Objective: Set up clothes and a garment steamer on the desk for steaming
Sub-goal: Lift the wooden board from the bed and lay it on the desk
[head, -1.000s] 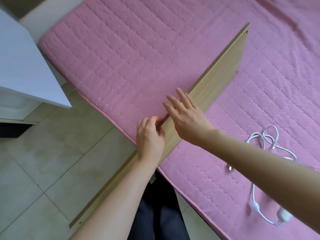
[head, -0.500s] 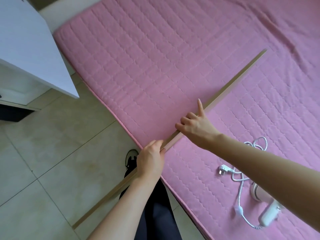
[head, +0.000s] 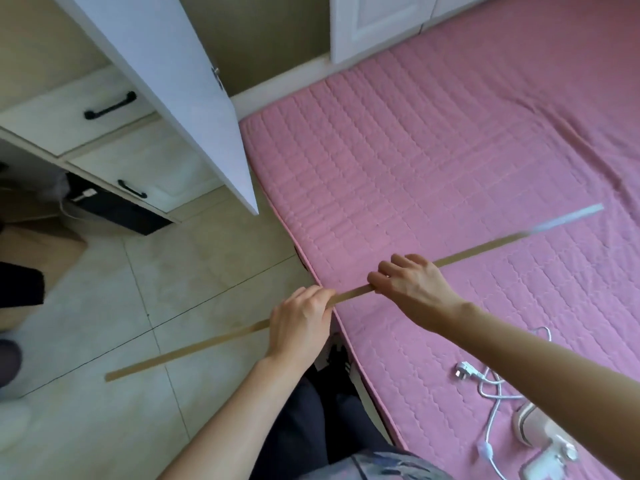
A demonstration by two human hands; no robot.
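A long wooden board (head: 478,250), seen edge-on, stretches from above the tiled floor at the left to over the pink quilted bed (head: 433,150). My left hand (head: 298,323) grips its edge near the bed's corner. Further along to the right, my right hand (head: 412,282) curls over the same edge. A white garment steamer (head: 540,434) lies on the bed at the lower right, its white cord and plug (head: 464,374) coiled beside it. No clothes are in view.
A white desk top (head: 173,84) juts in at the upper left, with white drawers with black handles (head: 110,105) beneath it. Dark items (head: 117,209) sit on the floor under the desk. A white cabinet door (head: 374,22) stands behind the bed. A dark-trousered leg shows below.
The board has swung from pointing toward the upper right to lying nearly level. My right hand now curls over its edge. The view has lifted, showing the desk drawers and the cabinet.
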